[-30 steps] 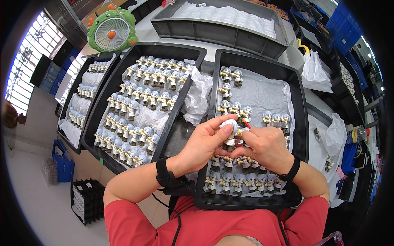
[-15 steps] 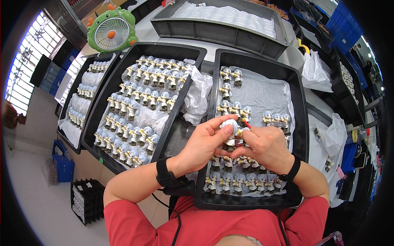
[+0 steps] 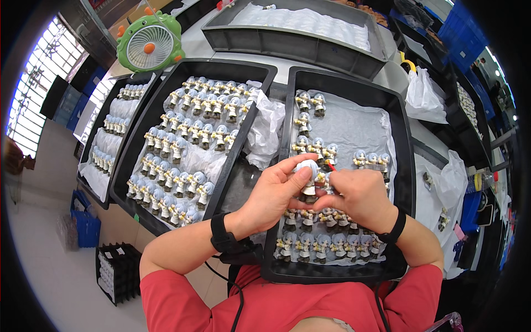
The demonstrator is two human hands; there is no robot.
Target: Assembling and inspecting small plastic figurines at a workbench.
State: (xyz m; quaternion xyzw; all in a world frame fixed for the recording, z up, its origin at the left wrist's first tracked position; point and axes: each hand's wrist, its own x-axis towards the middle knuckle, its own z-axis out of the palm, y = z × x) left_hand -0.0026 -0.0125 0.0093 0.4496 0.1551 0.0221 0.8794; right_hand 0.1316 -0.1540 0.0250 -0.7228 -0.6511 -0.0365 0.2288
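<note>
While both hands pinch, glossy figurine (image 3: pixel 307 176) gleams.

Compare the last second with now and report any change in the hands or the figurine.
Nothing visibly changed. The left hand still grips the small figurine over the right black tray, and the right hand still holds a thin red-tipped tool against it. The rows of figurines in both trays lie as before.
</note>
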